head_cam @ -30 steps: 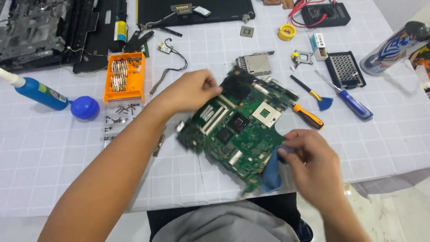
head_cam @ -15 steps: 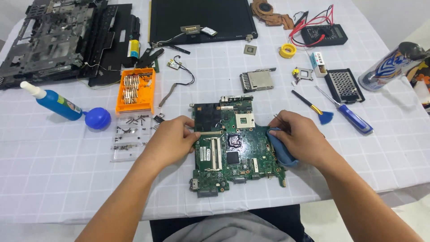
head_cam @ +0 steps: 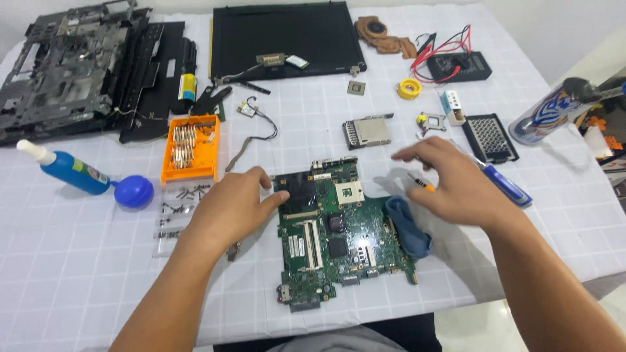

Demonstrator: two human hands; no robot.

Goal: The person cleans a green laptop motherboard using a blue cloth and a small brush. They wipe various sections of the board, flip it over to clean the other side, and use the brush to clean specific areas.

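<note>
board: green rectangular circuit board (head_cam: 339, 234) now flat on white worktop (head_cam: 78, 274) | left hand (head_cam: 231, 208) steadies its left edge, fingers loosely spread | right hand (head_cam: 456, 186) has let go, hovering right of board, fingers spread, empty | blue cloth (head_cam: 407, 225) released at its right edge

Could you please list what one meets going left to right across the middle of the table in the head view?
Blue bottle → blue bulb blower → orange bit case → left hand → green circuit board → right hand → blue-handled screwdriver.
</note>
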